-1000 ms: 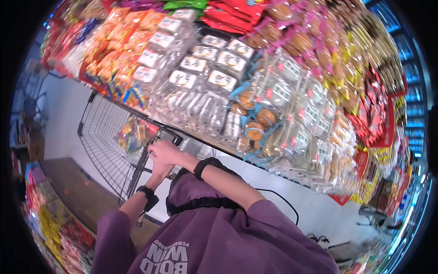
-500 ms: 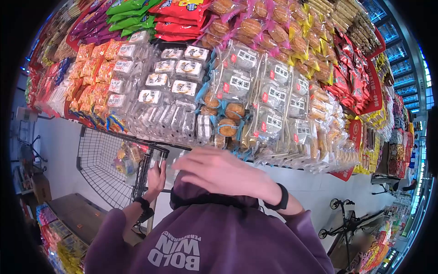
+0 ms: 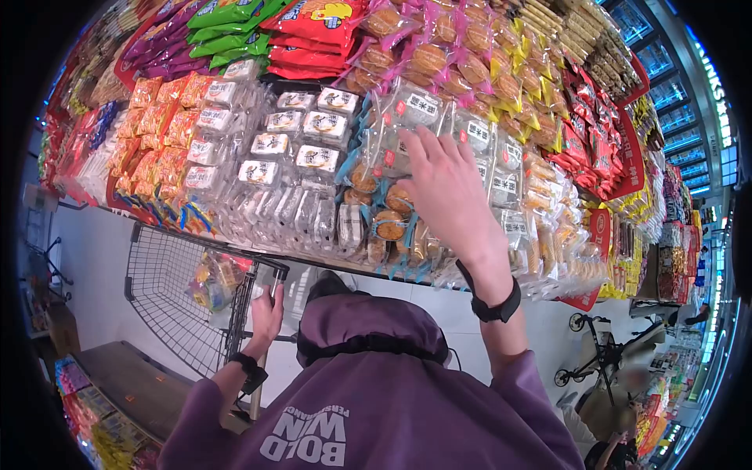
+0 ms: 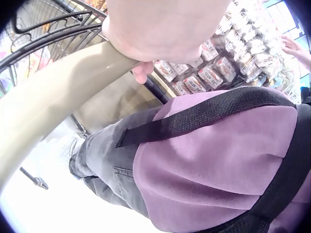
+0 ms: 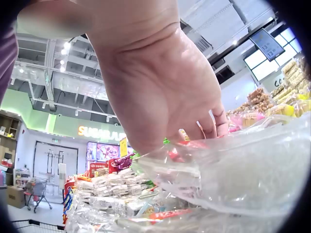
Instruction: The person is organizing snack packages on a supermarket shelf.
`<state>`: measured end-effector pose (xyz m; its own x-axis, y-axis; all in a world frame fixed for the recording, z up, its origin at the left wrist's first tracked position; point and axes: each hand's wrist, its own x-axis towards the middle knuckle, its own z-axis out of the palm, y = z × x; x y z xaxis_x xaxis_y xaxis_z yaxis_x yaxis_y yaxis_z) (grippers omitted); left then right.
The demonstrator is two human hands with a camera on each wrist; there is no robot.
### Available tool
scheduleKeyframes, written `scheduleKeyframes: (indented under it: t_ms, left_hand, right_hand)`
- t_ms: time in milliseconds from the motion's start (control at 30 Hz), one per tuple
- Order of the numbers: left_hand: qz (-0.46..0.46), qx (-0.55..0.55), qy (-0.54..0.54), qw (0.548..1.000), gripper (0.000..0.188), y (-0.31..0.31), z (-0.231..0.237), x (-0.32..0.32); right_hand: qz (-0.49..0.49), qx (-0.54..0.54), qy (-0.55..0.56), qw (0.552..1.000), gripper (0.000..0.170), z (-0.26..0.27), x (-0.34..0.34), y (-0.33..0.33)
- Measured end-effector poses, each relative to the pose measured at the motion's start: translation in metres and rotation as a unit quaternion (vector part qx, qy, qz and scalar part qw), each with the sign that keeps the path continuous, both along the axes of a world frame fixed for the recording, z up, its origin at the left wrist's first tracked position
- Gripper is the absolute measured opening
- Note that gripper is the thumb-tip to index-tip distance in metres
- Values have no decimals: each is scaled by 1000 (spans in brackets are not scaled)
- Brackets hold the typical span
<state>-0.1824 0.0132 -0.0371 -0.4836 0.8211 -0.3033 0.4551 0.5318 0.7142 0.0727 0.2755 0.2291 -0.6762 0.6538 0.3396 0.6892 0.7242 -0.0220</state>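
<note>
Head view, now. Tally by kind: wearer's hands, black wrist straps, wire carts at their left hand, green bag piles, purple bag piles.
Hands: 2, left hand and right hand
Wrist straps: 2, one per wrist
Wire carts: 1
Green bag piles: 1
Purple bag piles: 1
Total: 7

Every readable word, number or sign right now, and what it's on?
"BOLD", "WIN": purple top, upside down; smaller word starts "PERS"
"糯米": clear packets, last character blurred
"NKS": lit sign, start unclear
"SUGAR": wall sign, rest unclear
"13", twice: hanging screen
White labels, red signs, other text: too small or blurred
</note>
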Motion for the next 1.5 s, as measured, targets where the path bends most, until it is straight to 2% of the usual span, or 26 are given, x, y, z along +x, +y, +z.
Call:
scheduleKeyframes:
  t_ms: [133,233,333,433,467,567,633,700,800,1000,1100,1200,1267,1300,1367,1400,1433,1467,1500]
  left_hand:
    - [12,8,15,1000,50,0,-2,2]
    - [15,14,10,1000,50,0,-2,0]
    - [19,19,8,1000,48,-3,-10,-1]
    - [16,40,18,999,47,-3,-11,0]
    - [12,34,24,999,45,-4,-15,-2]
    - [37,39,-37,998,45,4,13,9]
    - [29,28,-28,999,45,3,12,7]
    - [29,36,-24,999,45,3,9,7]
    - [32,43,-23,998,47,4,10,9]
    - [46,54,-2,997,44,4,10,7]
    - [52,42,-13,998,44,3,13,10]
    - [51,49,-21,997,45,1,9,8]
    - [43,55,-23,997,44,0,7,8]
    - [31,53,-5,998,40,0,9,10]
    - [-22,41,79,996,31,0,25,14]
    - [-20,145,56,988,26,-3,24,18]
    - [-29,173,92,980,26,-2,33,22]
    - [-36,202,129,970,26,-2,46,24]
    - [-41,232,164,958,26,0,64,29]
  right_hand:
    - [-17,-61,-77,995,54,17,-5,9]
    - [9,0,-45,999,54,4,-1,9]
    - [5,-15,-15,1000,57,11,9,-11]
    - [40,-128,-27,991,65,38,28,-33]
    - [65,-130,-46,988,64,49,35,-32]
    - [130,-128,-71,981,61,61,49,-9]
    - [162,-110,-60,979,57,58,44,39]
    - [135,-46,-59,988,52,47,30,75]
    - [122,-89,-85,985,49,33,14,110]
    - [116,-37,-76,990,51,13,10,117]
    - [142,-88,-80,983,52,19,13,114]
    - [190,-87,-44,977,49,9,17,128]
    - [170,-133,-17,976,46,18,19,121]
    - [160,-156,-5,975,45,23,22,118]
    - [162,-98,18,982,43,25,39,107]
    - [158,-76,21,984,43,27,47,99]
    - [157,-53,23,986,44,29,53,90]
    - [118,-105,-32,987,43,35,58,81]
    - [111,-107,-35,987,42,35,65,72]
